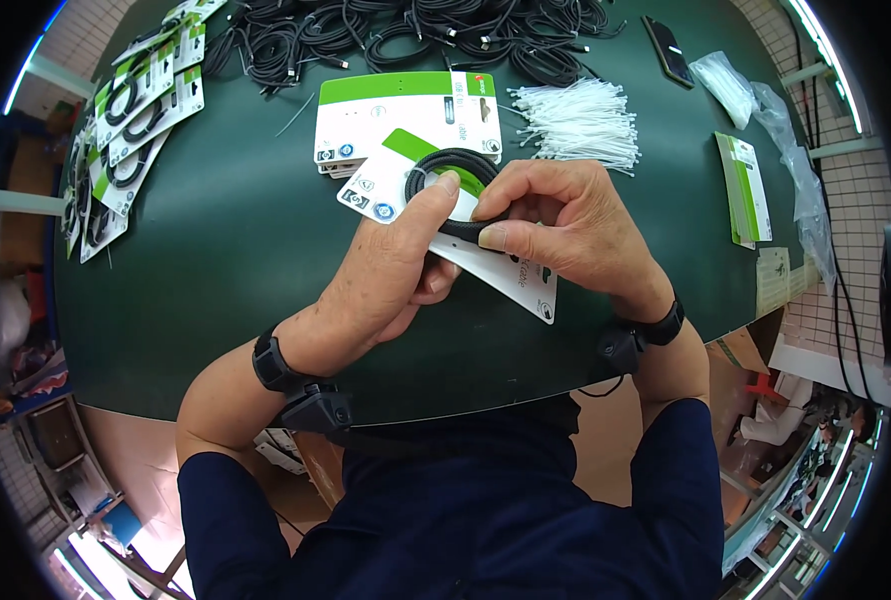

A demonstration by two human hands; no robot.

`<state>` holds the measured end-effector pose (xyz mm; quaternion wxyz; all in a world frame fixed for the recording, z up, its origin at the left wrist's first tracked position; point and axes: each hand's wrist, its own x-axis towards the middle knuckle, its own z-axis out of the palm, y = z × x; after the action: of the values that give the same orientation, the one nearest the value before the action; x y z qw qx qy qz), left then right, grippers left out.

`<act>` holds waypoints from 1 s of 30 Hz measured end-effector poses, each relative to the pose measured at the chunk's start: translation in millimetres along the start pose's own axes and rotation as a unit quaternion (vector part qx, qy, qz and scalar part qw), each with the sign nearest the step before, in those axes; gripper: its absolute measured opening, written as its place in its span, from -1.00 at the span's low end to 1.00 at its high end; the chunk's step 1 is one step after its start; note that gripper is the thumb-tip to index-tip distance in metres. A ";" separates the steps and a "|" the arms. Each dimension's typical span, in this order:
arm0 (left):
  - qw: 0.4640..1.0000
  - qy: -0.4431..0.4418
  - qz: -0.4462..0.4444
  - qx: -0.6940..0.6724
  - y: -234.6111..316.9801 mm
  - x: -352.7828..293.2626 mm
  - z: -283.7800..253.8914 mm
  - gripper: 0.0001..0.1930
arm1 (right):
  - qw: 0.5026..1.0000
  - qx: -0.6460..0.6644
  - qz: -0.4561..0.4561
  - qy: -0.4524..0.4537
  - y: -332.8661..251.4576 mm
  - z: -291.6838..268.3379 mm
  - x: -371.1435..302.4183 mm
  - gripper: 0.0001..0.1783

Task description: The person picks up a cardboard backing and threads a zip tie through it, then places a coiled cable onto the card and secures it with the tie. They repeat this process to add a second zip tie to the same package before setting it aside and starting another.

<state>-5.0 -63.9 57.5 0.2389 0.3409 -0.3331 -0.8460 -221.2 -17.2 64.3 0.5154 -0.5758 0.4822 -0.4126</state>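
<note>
A coiled black cable (460,158) lies against a white and green backing card (511,284), held up over the table in front of me. My left hand (406,245) grips the card and coil from the left, its thumb pressed on top and its other fingers behind the card. My right hand (564,222) is closed at the coil's right side, thumb and index finger pinching near the cable's lower right. What lies between those fingertips is hard to make out. Just beyond the coil is a stack of flat cards (396,100).
White cable ties (578,122) lie in a pile beyond my right hand. Many loose black cables (396,35) cover the far edge. Carded cables (131,125) are heaped at the left. At the right are a phone (669,52), clear plastic bags (731,90) and more cards (746,190).
</note>
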 end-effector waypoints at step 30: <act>0.932 0.086 0.203 0.288 -9.6 -1.3 -10.5 -0.73 | 0.970 -0.168 -0.171 0.033 -6.8 20.5 -7.2 -0.75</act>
<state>1.8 -60.9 45.3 0.3249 0.3912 -0.6032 -0.6144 -201.7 -6.0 68.6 0.3171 -0.7142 0.4558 -0.4261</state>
